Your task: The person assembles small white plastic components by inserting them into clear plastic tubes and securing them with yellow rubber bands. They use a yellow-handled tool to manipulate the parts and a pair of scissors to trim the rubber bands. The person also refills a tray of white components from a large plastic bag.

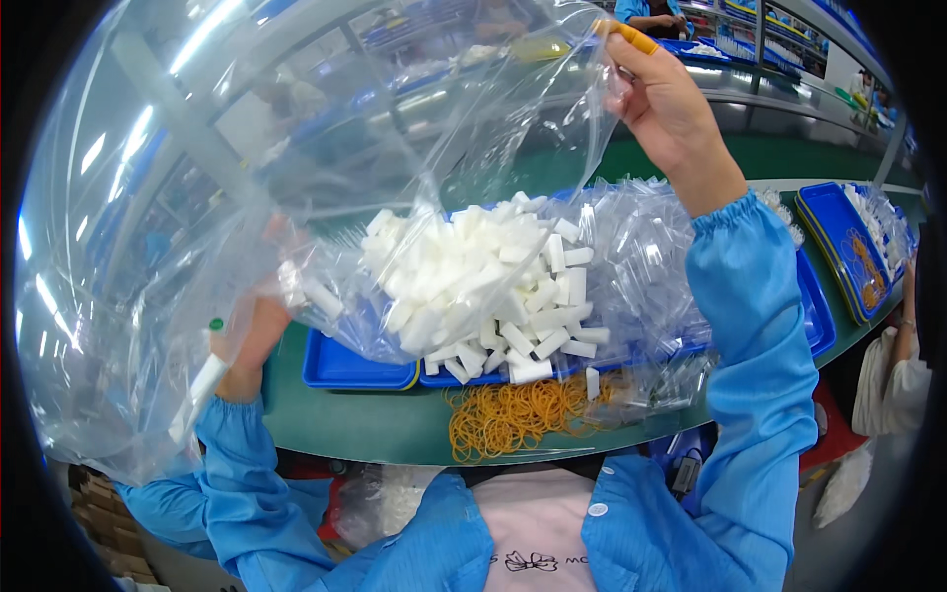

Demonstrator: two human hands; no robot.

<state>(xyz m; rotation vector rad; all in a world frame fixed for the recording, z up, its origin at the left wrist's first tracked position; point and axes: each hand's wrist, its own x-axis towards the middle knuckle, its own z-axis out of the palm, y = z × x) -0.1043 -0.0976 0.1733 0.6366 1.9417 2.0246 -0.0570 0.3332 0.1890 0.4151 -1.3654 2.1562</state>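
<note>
A large clear plastic bag [326, 138] spreads across the left and top of the view. My right hand [661, 104], with a yellow cover on one finger, is raised and pinches the bag's upper right edge. At the left, behind the film, my left hand [258, 331] grips a gathered part of the bag; its fingers are partly blurred by the plastic. Below and between my hands lies a heap of small white foam blocks [464, 281], partly seen through the bag. One loose white block [592, 383] lies near the heap's front right.
Blue trays [360, 370] stand under the heap on the green table [345, 429]. Clear plastic sleeves [636, 266] pile up right of the blocks. Orange-yellow rubber bands [508, 419] lie in front. More stacked trays [834, 247] sit far right, beside another person's arm [903, 335].
</note>
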